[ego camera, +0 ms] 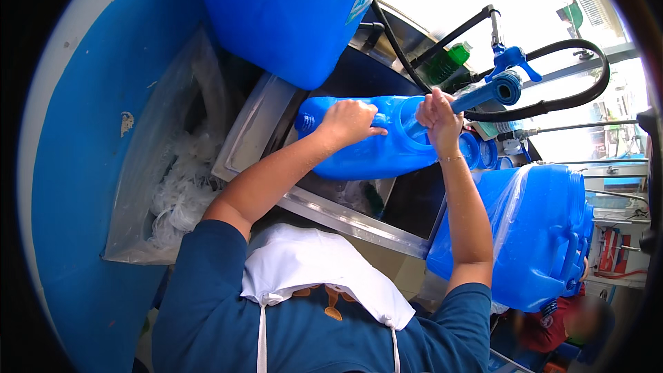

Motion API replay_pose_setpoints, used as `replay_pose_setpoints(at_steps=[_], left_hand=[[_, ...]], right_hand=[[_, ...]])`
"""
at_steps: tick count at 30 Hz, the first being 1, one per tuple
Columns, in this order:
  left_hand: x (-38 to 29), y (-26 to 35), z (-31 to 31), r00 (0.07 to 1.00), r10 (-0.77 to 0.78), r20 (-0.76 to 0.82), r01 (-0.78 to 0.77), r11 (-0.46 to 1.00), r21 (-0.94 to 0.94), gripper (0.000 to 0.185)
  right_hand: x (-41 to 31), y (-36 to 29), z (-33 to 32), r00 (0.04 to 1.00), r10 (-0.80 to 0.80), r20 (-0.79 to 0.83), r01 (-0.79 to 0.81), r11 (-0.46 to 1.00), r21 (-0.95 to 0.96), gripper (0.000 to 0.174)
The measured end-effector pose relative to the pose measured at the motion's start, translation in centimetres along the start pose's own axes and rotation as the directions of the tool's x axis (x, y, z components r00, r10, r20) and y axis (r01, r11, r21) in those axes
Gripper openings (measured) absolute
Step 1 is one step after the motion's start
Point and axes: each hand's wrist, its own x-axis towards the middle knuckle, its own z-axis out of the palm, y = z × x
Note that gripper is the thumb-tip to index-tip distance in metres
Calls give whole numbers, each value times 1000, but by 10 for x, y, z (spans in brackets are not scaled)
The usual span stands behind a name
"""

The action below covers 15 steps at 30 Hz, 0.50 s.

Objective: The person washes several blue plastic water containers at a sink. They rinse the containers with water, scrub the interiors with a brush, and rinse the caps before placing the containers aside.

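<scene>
A blue plastic water jug (357,160) lies over a metal sink (352,217), its wide round mouth turned to the right. My left hand (352,122) is closed around the handle on the jug's upper side. At the mouth, my right hand (440,114) grips a blue tube-like handle (476,97). One end of this tool reaches into the jug and the other, with a ringed hollow end, sticks out up and right. What is on the end inside the jug is hidden. A blue-handled tap (507,62) stands just beyond the tool.
Another large blue jug (274,15) stands at the sink's far left corner. More blue jugs (518,228) stand at right, with a person (549,321) beyond them. A clear bag of crumpled plastic (181,191) is at left. A black hose (570,103) loops beside a green bottle (448,65).
</scene>
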Motion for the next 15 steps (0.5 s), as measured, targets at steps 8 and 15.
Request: replay_pose_setpoints(at_steps=[8, 15], left_hand=[[-2, -12, -2, 999, -30, -35, 29, 999, -26, 54], [-2, -2, -2, 999, 30, 24, -30, 999, -19, 52]], right_hand=[[4, 5, -20, 972, -189, -137, 162, 968, -190, 40], [10, -2, -10, 916, -302, -263, 220, 928, -301, 38]])
